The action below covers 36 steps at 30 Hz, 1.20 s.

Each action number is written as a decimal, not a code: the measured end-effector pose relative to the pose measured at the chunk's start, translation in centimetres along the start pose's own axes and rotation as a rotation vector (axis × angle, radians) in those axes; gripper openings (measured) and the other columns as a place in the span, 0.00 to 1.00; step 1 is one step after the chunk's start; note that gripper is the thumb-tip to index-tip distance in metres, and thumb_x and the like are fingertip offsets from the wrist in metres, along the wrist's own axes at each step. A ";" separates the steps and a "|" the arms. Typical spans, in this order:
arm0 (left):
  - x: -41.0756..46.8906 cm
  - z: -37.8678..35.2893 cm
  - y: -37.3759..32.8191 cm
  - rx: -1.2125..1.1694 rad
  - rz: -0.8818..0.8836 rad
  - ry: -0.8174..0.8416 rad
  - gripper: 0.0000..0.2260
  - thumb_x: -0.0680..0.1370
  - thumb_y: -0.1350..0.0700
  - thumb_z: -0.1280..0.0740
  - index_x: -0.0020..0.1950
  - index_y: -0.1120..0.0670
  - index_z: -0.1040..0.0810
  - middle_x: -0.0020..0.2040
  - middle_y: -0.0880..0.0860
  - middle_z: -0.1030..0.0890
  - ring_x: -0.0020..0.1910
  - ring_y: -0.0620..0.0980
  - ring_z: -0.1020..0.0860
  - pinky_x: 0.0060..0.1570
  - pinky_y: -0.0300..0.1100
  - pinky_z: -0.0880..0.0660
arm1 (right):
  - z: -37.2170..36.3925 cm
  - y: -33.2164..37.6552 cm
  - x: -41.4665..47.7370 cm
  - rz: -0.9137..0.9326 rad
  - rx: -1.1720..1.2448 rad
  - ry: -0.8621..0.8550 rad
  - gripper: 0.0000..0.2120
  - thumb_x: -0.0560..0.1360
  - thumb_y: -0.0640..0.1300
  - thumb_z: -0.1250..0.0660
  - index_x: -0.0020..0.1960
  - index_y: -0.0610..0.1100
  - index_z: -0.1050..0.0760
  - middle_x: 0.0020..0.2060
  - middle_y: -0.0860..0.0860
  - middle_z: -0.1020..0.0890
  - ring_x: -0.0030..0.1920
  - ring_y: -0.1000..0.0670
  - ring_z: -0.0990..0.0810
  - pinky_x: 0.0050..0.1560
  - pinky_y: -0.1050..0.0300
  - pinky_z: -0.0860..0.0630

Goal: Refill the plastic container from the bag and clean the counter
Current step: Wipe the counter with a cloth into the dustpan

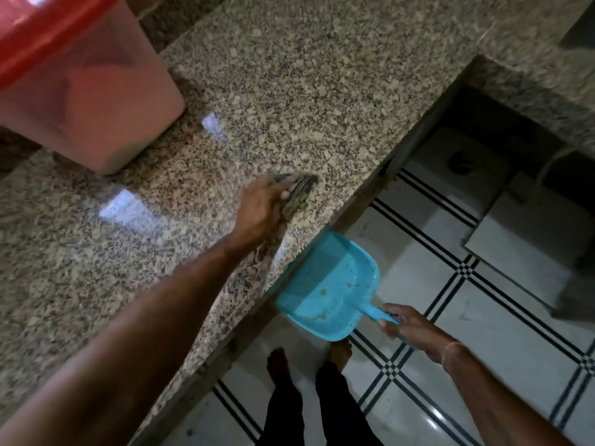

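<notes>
In the head view, a speckled stone counter point(289, 91) is seen filling the left and top of the picture. The plastic container point(96, 107), pink with a red lid point(38, 37), is stood on the counter at the far left, well apart from both hands. A striped cloth point(297, 193) is pressed onto the counter near its edge by the left hand point(262, 204). The fingers are curled over the cloth, but that part is blurred, so it cannot be told if they are spread or close together. A blue dustpan point(328, 278) is held just below the counter edge, with its open side tucked up to it. Its handle point(375, 313) is gripped by the right hand point(409, 325), with fingers and thumb wrapped round it. A few small crumbs point(323, 291) are seen inside the dustpan. Lower down, a white tiled floor point(483, 317) with black lines is seen, and two bare feet point(278, 365) are stood on it.
</notes>
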<state>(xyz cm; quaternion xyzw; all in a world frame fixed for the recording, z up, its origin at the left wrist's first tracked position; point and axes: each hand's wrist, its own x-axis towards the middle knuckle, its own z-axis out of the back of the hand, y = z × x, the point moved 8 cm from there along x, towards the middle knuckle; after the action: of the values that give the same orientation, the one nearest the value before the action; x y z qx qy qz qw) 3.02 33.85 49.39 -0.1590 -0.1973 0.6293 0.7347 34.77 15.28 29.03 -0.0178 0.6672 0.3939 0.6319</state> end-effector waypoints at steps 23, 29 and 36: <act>22.4 -1.8 23.1 0.065 0.244 -0.162 0.12 0.81 0.39 0.41 0.56 0.34 0.19 0.50 0.48 0.14 0.48 0.55 0.14 0.41 0.43 0.19 | 5.1 3.6 -0.4 0.017 0.099 -0.165 0.11 0.80 0.48 0.31 0.62 0.51 0.24 0.52 0.52 0.17 0.53 0.51 0.18 0.56 0.54 0.21; 17.3 -2.3 -4.1 -0.106 -0.309 0.099 0.18 0.84 0.43 0.44 0.67 0.45 0.20 0.52 0.46 0.17 0.35 0.39 0.24 0.31 0.26 0.25 | 4.6 3.2 -0.3 0.081 0.113 -0.186 0.07 0.79 0.48 0.29 0.55 0.48 0.19 0.40 0.51 0.17 0.42 0.52 0.19 0.49 0.52 0.24; 7.8 -5.5 -2.4 0.028 -0.675 0.396 0.17 0.83 0.48 0.37 0.71 0.45 0.21 0.62 0.52 0.19 0.55 0.48 0.23 0.59 0.53 0.26 | 3.0 3.0 -1.5 0.078 0.161 -0.189 0.08 0.80 0.45 0.30 0.55 0.41 0.19 0.38 0.51 0.20 0.39 0.55 0.23 0.45 0.58 0.26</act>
<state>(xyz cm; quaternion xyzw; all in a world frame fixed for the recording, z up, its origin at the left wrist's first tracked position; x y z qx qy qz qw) 8.79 41.22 46.45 -0.1933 -0.0845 0.3122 0.9263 35.98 18.31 32.19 0.0964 0.6345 0.3632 0.6754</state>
